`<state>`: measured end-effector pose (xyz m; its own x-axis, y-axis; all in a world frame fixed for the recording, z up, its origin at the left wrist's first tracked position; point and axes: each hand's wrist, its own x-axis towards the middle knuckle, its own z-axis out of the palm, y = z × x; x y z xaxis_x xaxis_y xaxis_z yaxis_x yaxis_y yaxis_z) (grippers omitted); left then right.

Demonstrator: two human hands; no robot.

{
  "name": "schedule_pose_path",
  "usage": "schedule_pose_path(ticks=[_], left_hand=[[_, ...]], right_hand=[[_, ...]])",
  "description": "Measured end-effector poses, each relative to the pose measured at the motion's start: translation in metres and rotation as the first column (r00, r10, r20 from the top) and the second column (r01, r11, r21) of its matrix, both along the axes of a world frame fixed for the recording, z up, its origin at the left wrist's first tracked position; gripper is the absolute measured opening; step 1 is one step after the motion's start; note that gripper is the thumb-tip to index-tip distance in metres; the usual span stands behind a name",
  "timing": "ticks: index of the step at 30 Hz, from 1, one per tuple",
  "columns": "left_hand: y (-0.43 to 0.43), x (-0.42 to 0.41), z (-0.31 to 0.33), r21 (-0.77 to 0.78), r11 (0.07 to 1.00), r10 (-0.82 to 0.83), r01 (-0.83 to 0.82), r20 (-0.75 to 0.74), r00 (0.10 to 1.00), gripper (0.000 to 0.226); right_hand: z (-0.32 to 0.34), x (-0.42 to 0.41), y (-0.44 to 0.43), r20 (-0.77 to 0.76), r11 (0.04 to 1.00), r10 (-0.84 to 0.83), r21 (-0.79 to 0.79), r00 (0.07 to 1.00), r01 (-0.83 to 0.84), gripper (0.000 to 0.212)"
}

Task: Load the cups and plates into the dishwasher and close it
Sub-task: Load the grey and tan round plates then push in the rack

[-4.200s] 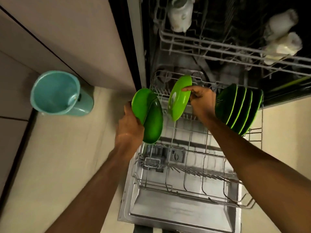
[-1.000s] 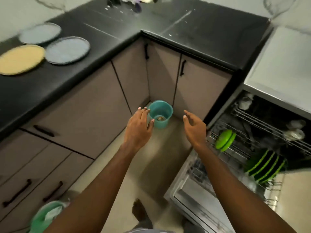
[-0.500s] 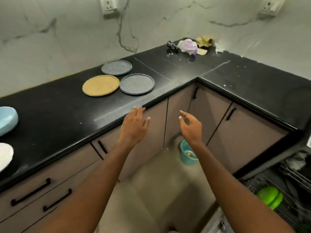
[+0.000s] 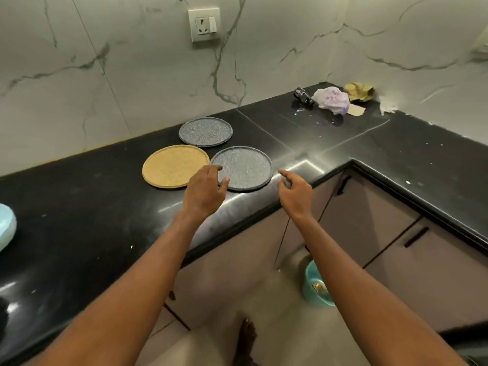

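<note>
Three flat plates lie on the black countertop (image 4: 79, 220): a yellow plate (image 4: 174, 165), a near grey speckled plate (image 4: 245, 165) to its right, and a far grey plate (image 4: 205, 131) behind them. My left hand (image 4: 204, 192) hovers with fingers spread over the near grey plate's left edge, holding nothing. My right hand (image 4: 295, 192) is empty too, fingers apart, just right of that plate above the counter's front edge. The dishwasher is out of view.
A pale blue dish (image 4: 6, 225) pokes in at the left edge. Crumpled bags and scraps (image 4: 334, 99) sit in the counter's far corner. A teal bucket (image 4: 315, 286) stands on the floor by the cabinets, and my bare foot (image 4: 247, 336) is below.
The view swung from the open dishwasher with green plates up to the counter. Both empty hands moved forward and now reach the near grey plate.
</note>
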<state>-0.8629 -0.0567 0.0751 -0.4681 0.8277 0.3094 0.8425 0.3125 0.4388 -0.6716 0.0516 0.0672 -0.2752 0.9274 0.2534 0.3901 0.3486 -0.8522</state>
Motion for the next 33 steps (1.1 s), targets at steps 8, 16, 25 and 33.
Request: schedule_pose_path(ticks=[8, 16, 25, 33], left_hand=[[0.113, -0.097, -0.004, -0.08, 0.992, 0.099, -0.094, 0.062, 0.993, 0.042], [0.184, -0.168, -0.019, -0.191, 0.95, 0.298, -0.248, 0.317, 0.9, 0.047], [0.219, -0.225, -0.039, -0.373, 0.825, 0.54, -0.424, 0.304, 0.785, 0.038], [0.245, -0.242, -0.048, -0.496, 0.713, 0.637, -0.496, 0.161, 0.754, 0.039]], right_hand=[[-0.003, -0.084, 0.11, 0.138, 0.998, 0.02, -0.059, 0.99, -0.012, 0.033], [-0.024, -0.118, 0.166, 0.329, 0.989, 0.029, -0.144, 0.944, 0.019, 0.033], [-0.049, -0.139, 0.197, 0.615, 0.993, -0.011, -0.086, 0.788, 0.08, 0.029], [-0.05, -0.158, 0.214, 0.61, 0.978, -0.034, -0.142, 0.792, 0.152, 0.007]])
